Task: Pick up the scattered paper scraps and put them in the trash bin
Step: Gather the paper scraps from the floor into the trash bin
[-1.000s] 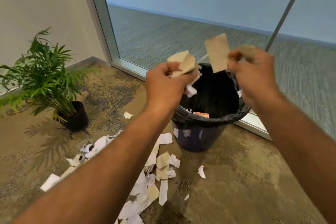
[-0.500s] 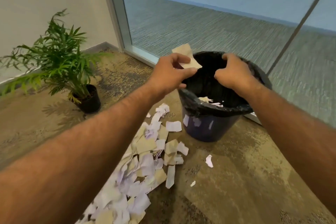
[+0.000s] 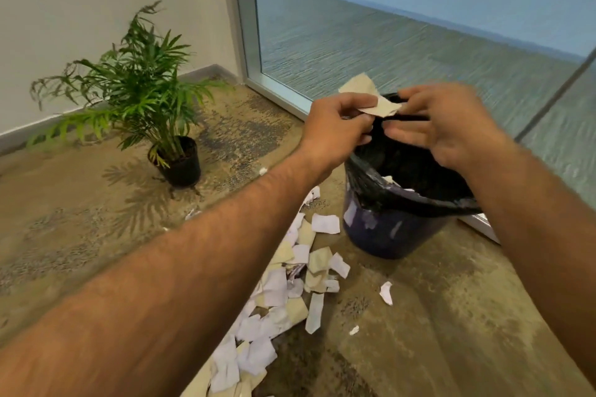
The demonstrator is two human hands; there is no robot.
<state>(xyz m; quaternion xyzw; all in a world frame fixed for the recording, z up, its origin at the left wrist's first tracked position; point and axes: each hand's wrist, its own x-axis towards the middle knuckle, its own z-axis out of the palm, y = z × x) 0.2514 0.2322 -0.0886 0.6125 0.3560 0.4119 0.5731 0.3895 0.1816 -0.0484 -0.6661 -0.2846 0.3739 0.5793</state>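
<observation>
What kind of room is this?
Probably an office corner: a glass wall in a metal frame looks onto carpet beyond, with a potted plant and a lined bin nearby.

Two bare forearms reach in from the lower corners and meet just above the centre of the frame, over a dark trash bin (image 3: pixel 393 232) lined with a black bag (image 3: pixel 416 200). The left hand (image 3: pixel 335 129) pinches a tan paper scrap (image 3: pixel 371 97) between thumb and fingers; the right hand (image 3: pixel 448 126) has its fingertips at the scrap's right edge, though blur hides whether it grips. A few pale scraps show inside the bag. Below the hands, a trail of white and tan paper scraps (image 3: pixel 283 293) lies on the mottled brown floor (image 3: pixel 435 332), running toward the bottom edge. At centre left stands a potted plant (image 3: pixel 145 97) in a black pot. A glass wall (image 3: pixel 387 26) fills the upper right.
</observation>
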